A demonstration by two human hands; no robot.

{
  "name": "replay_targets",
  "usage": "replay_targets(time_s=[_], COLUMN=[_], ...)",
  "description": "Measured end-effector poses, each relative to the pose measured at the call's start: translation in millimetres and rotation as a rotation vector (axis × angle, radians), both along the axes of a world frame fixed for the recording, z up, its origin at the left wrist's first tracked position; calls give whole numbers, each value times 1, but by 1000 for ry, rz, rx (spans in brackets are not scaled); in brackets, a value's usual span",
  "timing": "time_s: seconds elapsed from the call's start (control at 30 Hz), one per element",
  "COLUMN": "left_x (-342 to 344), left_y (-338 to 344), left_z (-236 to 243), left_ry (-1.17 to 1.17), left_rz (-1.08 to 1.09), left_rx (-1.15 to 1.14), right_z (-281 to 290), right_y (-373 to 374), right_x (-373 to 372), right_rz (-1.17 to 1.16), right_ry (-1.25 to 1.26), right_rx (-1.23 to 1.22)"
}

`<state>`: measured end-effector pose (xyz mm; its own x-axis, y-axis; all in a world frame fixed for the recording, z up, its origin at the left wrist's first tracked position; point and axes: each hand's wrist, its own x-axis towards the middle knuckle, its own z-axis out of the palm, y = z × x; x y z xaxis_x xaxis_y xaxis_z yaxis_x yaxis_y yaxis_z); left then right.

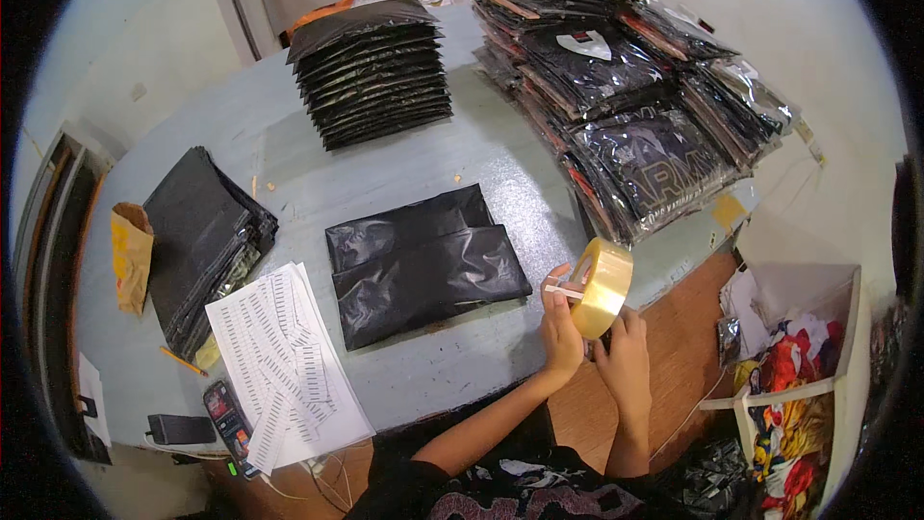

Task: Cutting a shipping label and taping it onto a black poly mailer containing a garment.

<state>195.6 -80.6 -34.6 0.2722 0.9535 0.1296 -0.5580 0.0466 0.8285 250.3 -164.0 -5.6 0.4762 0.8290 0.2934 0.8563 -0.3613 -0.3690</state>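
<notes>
The roll of clear yellowish tape (602, 286) is held upright off the front right edge of the desk (423, 149), over the wooden floor beside it. The left hand (561, 327) pinches a short loose end of tape pulled out from the roll, its fingers pressed together on that strip. The right hand (626, 354) sits just below and behind the roll with its grip closed on the roll's lower rim.

Just left of the hands, on the desk, lies a folded black plastic package (423, 263), flat and glossy. Farther left are sheets of white labels (284, 361), partly overhanging the front edge, with a small dark handheld device (229, 421) touching their lower corner. Beyond the sheets rests a loose pile of black mailer bags (202, 236), and a brown paper bag (130, 255) stands at the far left edge.

At the back of the desk is 1 neat stack of black packages (371, 67). To its right, several leaning stacks of clear-bagged dark garments (626, 96) fill the right side. On the floor at right, a white carton (818, 366) holds colourful items.
</notes>
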Motion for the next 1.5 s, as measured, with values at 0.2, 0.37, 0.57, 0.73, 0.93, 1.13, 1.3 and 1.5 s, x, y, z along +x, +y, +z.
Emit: replay_targets(time_s=[0.2,0.37,0.57,0.73,0.93,1.13,1.3,1.5], left_x=[-19,-42,-98,-140,-164,-198,-223,-241], left_y=[8,18,47,72,79,87,99,120], left_z=[7,6,10,23,31,63,51,29], left_ry=[44,160,117,184,271,685,694,1016], left_rz=[-168,-59,-49,-156,-123,-344,-267,425], left_rx=[49,306,718,814,892,785,537,506], right_z=[22,22,18,39,57,38,21,25], right_y=[-6,-18,-9,10,30,43,71,115], right_x=[-34,-50,-75,-75,-85,-84,-85,-80], right_rz=[-82,108,380,594,692,584,389,373], right_ry=[383,211,1114,1706,1605,1447,1335,1256], right_rx=[594,644,644,130,-251,-17,258,488])
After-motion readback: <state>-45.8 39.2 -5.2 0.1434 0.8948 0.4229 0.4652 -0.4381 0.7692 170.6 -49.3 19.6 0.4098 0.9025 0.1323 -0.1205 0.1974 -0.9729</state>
